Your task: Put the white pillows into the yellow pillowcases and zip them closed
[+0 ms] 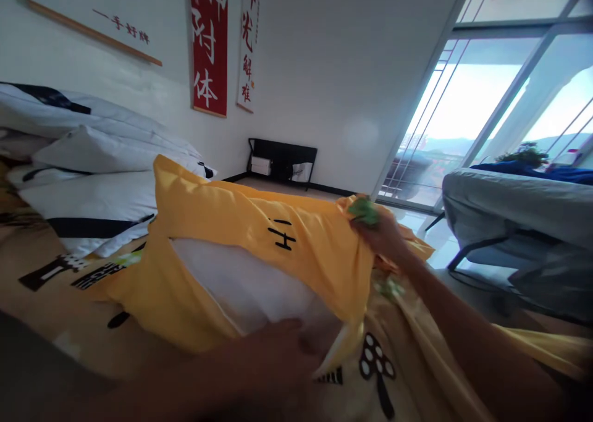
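Observation:
A yellow pillowcase with black lettering lies across the bed in front of me, its long opening facing my side. Inside that opening shows a white pillow, partly covered by the yellow cloth. My right hand is closed on the pillowcase's far right corner, where a green patch of the cloth bunches at the fingers. Low in the view, my left hand reaches to the opening and touches the white pillow near its lower right end. Its fingers are dark and partly hidden, so I cannot tell their grip.
White pillows with black bands are piled at the left against the wall. The beige patterned bedsheet spreads underneath. A low black rack stands by the far wall. At the right are a grey covered seat and glass doors.

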`<act>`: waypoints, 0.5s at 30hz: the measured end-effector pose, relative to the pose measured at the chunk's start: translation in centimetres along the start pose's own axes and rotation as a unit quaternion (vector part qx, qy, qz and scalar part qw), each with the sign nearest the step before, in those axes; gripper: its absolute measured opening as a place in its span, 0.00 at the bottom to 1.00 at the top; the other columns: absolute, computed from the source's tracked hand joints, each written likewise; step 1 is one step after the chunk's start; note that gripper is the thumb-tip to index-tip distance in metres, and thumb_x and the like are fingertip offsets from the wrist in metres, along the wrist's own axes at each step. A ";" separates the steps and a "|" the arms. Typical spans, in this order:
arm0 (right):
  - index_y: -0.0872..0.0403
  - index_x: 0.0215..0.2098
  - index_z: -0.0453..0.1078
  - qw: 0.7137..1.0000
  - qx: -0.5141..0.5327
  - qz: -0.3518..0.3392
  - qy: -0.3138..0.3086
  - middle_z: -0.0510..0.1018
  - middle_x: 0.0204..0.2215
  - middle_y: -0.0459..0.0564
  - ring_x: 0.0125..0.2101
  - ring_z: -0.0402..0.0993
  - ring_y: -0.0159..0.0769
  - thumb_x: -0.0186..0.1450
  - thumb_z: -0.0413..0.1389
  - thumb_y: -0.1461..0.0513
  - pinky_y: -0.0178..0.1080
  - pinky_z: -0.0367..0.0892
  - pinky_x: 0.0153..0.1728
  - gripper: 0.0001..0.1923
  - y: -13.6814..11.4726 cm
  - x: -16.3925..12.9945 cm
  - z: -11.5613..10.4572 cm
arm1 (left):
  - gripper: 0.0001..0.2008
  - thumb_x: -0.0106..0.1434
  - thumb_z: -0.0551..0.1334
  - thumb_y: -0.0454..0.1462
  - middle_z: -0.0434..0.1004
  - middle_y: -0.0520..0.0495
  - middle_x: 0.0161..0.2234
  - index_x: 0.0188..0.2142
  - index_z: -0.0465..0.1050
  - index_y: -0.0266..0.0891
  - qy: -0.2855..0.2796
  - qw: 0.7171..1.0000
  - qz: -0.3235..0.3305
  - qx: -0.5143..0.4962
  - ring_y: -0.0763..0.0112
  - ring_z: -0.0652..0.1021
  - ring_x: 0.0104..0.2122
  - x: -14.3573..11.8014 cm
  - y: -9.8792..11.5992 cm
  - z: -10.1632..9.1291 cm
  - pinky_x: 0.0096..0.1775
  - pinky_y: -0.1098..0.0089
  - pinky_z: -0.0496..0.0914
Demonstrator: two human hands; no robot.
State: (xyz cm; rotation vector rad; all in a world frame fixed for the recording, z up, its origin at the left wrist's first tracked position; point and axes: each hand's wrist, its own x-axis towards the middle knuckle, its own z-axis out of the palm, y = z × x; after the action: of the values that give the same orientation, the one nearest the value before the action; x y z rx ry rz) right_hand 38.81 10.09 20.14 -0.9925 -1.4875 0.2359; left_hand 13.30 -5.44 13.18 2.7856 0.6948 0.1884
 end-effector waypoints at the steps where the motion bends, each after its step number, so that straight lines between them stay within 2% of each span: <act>1: 0.52 0.22 0.66 0.999 -0.029 -0.018 0.033 0.71 0.18 0.43 0.25 0.66 0.34 0.52 0.60 0.52 0.39 0.64 0.27 0.13 -0.9 0.5 -0.4 | 0.18 0.65 0.56 0.39 0.75 0.42 0.50 0.54 0.69 0.41 0.001 1.000 -0.008 0.001 0.58 0.71 0.53 -0.3 0.1 -0.3 0.55 0.61 0.62; 3: 0.50 0.20 0.64 0.992 -0.075 -0.044 0.093 0.68 0.17 0.43 0.24 0.64 0.34 0.59 0.52 0.51 0.38 0.62 0.26 0.15 -2.5 1.0 -0.5 | 0.19 0.65 0.56 0.40 0.75 0.42 0.50 0.54 0.68 0.42 -0.007 1.000 -0.024 -0.006 0.58 0.73 0.50 -0.5 0.4 -0.9 0.51 0.62 0.66; 4: 0.50 0.20 0.64 0.988 -0.097 -0.056 0.102 0.68 0.16 0.43 0.23 0.64 0.34 0.60 0.51 0.52 0.38 0.61 0.25 0.15 -3.3 1.1 -0.3 | 0.18 0.65 0.56 0.41 0.76 0.43 0.49 0.54 0.69 0.43 -0.018 0.999 -0.030 -0.012 0.59 0.74 0.48 -0.5 0.7 -1.0 0.49 0.63 0.67; 7: 0.50 0.21 0.64 0.982 -0.136 -0.084 0.099 0.67 0.17 0.43 0.22 0.63 0.34 0.58 0.54 0.52 0.38 0.60 0.25 0.13 -5.5 1.7 0.2 | 0.16 0.65 0.55 0.40 0.78 0.45 0.43 0.51 0.72 0.44 -0.036 0.998 -0.047 -0.003 0.61 0.76 0.42 -0.3 1.3 -1.4 0.45 0.65 0.68; 10: 0.52 0.28 0.69 0.964 -0.161 -0.143 0.154 0.72 0.23 0.45 0.26 0.64 0.34 0.60 0.52 0.53 0.38 0.61 0.29 0.12 -7.3 3.3 -0.8 | 0.14 0.63 0.57 0.38 0.78 0.43 0.42 0.47 0.74 0.40 -0.007 0.998 -0.057 0.029 0.58 0.75 0.45 -0.6 1.3 -2.0 0.47 0.64 0.67; 12: 0.53 0.32 0.71 0.960 -0.179 -0.173 0.131 0.74 0.25 0.46 0.27 0.65 0.34 0.60 0.52 0.54 0.38 0.60 0.31 0.12 -8.1 4.6 -1.7 | 0.12 0.62 0.58 0.39 0.78 0.43 0.38 0.42 0.75 0.38 -0.013 0.997 -0.065 0.027 0.59 0.75 0.42 -1.1 1.1 -2.7 0.45 0.66 0.67; 15: 0.54 0.29 0.72 0.969 -0.170 -0.148 0.103 0.71 0.21 0.44 0.24 0.62 0.32 0.58 0.55 0.55 0.37 0.58 0.29 0.11 -8.8 5.9 -1.8 | 0.10 0.62 0.58 0.39 0.79 0.47 0.34 0.39 0.76 0.39 -0.043 0.996 -0.076 -0.004 0.65 0.77 0.35 -1.9 0.6 -3.7 0.39 0.71 0.68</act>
State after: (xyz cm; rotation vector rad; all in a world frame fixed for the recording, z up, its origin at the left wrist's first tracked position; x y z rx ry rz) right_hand 37.45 8.07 30.68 -1.0125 -1.4887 -0.3393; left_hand 11.24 -6.03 16.77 2.6995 0.8769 0.0400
